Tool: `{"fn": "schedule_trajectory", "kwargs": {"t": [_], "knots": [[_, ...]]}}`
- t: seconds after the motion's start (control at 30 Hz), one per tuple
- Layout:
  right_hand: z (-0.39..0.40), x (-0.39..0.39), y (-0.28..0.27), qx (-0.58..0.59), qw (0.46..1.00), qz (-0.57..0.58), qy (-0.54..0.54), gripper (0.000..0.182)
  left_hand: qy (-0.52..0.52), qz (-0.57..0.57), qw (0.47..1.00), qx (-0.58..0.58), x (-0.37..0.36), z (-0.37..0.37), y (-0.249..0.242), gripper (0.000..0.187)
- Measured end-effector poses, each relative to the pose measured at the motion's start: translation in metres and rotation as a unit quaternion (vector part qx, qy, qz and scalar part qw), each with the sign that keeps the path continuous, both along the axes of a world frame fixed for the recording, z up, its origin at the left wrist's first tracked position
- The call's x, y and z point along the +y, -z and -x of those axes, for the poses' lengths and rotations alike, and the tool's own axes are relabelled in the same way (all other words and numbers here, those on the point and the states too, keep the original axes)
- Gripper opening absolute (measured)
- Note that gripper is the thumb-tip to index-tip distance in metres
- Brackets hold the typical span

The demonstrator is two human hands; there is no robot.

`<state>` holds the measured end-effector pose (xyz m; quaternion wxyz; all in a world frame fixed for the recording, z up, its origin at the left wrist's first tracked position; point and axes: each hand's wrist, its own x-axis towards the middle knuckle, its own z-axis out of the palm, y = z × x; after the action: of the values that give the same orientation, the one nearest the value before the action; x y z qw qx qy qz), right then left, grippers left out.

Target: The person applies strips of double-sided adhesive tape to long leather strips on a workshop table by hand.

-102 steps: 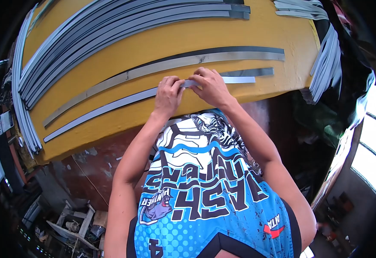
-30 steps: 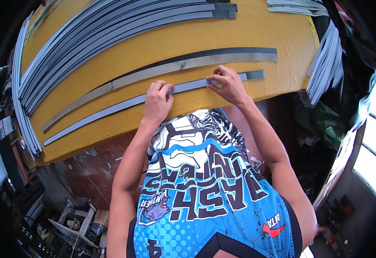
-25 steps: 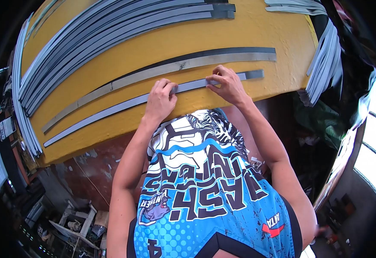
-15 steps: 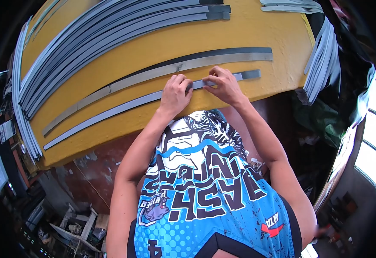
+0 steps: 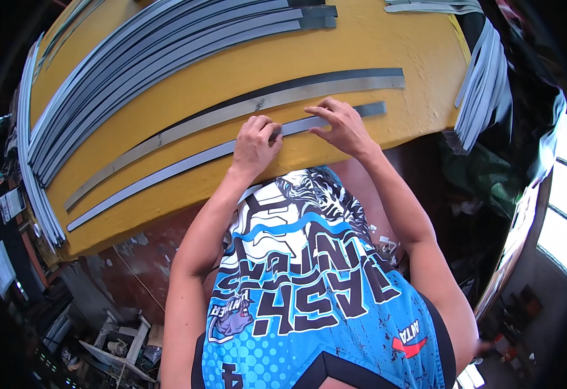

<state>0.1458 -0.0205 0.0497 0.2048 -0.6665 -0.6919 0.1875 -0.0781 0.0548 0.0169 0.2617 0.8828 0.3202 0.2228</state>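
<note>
A long narrow grey strip (image 5: 186, 163) lies along the near edge of the yellow table, with a darker bare end on the right. My left hand (image 5: 255, 144) is closed at the strip, its fingertips gathered around a small dark piece or fold whose kind I cannot make out. My right hand (image 5: 345, 128) hovers over the strip's right part, thumb and index finger apart on either side of it. Just beyond, a wider beige metal-looking strip (image 5: 218, 106) lies nearly parallel, with a dark strip (image 5: 283, 85) along its far side.
Many grey strips (image 5: 166, 61) are laid out side by side across the far left of the yellow table (image 5: 361, 48). A bundle of pale strips (image 5: 481, 84) hangs over the right edge. More strips (image 5: 40, 188) hang over the left edge. A wooden frame (image 5: 118, 350) stands on the floor at lower left.
My left hand has slid slightly left along the strip. My right thumb and fingers have spread apart from their earlier, closer position at the strip. The whole view has shifted a little.
</note>
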Motion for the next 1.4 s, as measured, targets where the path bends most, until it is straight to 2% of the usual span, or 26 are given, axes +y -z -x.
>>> {"fn": "schedule_trajectory", "kwargs": {"t": [0.17, 0.7, 0.83, 1.0, 1.03, 1.13, 1.3, 1.4], "knots": [[-0.030, -0.009, 0.002, -0.040, 0.999, 0.000, -0.012, 0.029, -0.005, 0.010, 1.000, 0.004, -0.001, -0.002, -0.001, 0.017], [-0.035, -0.008, 0.007, -0.020, 1.000, 0.002, -0.003, 0.019, -0.014, 0.003, 1.000, -0.008, -0.001, -0.002, -0.001, 0.014], [-0.036, -0.009, 0.008, -0.010, 1.000, -0.006, -0.009, 0.021, -0.013, 0.007, 1.000, 0.003, -0.001, -0.003, -0.004, 0.016], [-0.034, -0.008, 0.011, 0.001, 1.000, -0.010, -0.005, 0.021, -0.048, 0.021, 0.993, 0.107, -0.004, -0.023, -0.025, 0.021], [-0.033, -0.009, 0.012, 0.004, 1.000, -0.009, -0.002, 0.021, -0.047, 0.022, 0.993, 0.107, -0.007, -0.031, -0.023, 0.021], [-0.032, -0.007, 0.011, 0.005, 1.000, -0.007, 0.001, 0.022, 0.010, 0.013, 1.000, 0.014, -0.011, -0.061, -0.012, 0.025], [-0.040, -0.009, 0.013, 0.017, 1.000, -0.012, -0.004, 0.026, 0.017, 0.034, 0.999, 0.002, -0.015, -0.084, -0.001, 0.023], [-0.046, -0.013, 0.011, 0.043, 0.999, 0.000, 0.018, 0.037, 0.000, 0.042, 0.999, 0.008, -0.015, -0.083, -0.002, 0.021]]}}
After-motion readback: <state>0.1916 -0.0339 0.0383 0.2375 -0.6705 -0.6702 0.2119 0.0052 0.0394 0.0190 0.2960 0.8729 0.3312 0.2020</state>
